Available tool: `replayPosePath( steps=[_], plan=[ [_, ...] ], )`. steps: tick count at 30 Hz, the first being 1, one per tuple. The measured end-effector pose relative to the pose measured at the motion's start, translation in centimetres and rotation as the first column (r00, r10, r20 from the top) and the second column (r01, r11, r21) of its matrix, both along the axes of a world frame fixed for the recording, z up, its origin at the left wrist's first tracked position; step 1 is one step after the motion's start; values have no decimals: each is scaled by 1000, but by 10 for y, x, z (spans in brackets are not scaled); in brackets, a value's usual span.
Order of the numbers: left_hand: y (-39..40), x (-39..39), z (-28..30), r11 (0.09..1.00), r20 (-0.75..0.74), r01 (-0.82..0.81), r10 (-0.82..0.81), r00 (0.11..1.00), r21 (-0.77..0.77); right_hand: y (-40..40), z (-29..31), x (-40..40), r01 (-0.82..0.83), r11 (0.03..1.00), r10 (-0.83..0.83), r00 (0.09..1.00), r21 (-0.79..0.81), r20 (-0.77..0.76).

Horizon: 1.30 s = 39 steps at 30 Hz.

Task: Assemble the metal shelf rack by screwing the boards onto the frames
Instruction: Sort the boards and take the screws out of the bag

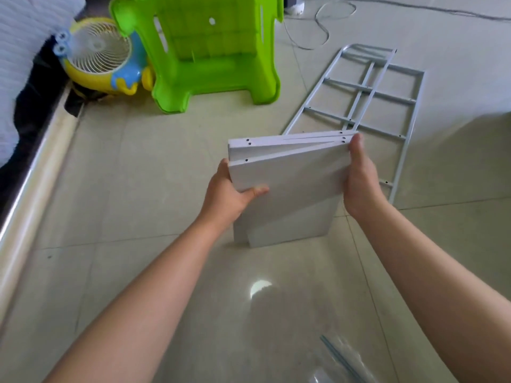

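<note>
A glossy green plastic stool [204,51] lies tipped on the smooth tiled floor [124,189]. The left hand [229,194] grips the left edge of the flat white rectangular boards [290,172], which stand upright on the floor; the right hand [359,183] clasps their right edge. Right of them, white tubular metal frames [367,92] lie flat.

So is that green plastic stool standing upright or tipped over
Tipped over. The green plastic stool lies on its side on the tiled floor, its ribbed hollow underside facing the camera, beside the small fan.
</note>
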<state>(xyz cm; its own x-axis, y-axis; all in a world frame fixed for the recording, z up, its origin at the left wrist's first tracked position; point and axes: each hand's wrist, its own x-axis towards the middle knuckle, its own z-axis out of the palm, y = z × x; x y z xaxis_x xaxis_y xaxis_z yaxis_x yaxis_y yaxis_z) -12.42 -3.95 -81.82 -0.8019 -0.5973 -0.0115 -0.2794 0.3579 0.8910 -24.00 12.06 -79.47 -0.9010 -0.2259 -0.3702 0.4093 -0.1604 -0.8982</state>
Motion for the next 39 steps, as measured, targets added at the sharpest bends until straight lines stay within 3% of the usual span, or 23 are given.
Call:
replayPosePath(
  steps=[4,7,12,13,15,17,19,22,24,27,30,34,37,39],
  plan=[
    [0,0,0,999,-9,-26,26,1000,-34,-7,1,1,20,1000,-20,1000,4,-22],
    [7,2,14,998,-157,-57,58,986,10,-3,8,-3,-8,1000,8,998,3,-67],
    [20,-14,35,967,-217,-246,256,942,71,-4,21,-9,20,943,76,959,332,-274],
    [22,-17,37,962,-222,-273,263,939,-18,-4,19,-9,43,918,102,935,394,-339],
    [22,-17,35,888,-200,-234,165,966,-397,-2,14,-5,107,842,203,845,529,-494],
    [11,-15,31,658,-128,-115,28,991,-744,1,16,-4,181,729,384,690,660,-613],
    [9,-10,38,500,117,109,-16,993,-859,4,19,-4,246,609,571,523,754,-632],
    [14,-3,60,479,526,461,4,850,-748,9,30,0,244,375,788,424,894,-446],
    [14,-3,61,452,612,549,-10,791,-703,16,39,2,187,185,911,336,965,-240],
    [17,-8,67,429,603,555,-27,797,-713,25,56,-2,195,-18,981,192,981,-20],
    [19,-11,76,480,669,638,-133,731,-602,22,66,-1,165,-69,992,120,984,50],
    [13,-10,79,445,643,688,-277,715,-573,20,71,-2,147,-124,992,29,981,121],
    [23,-20,79,368,528,642,-369,765,-673,45,75,-6,186,-74,997,41,980,67],
    [41,-39,85,240,403,568,-496,769,-787,75,83,-13,230,-30,996,86,973,11]
  ],
)
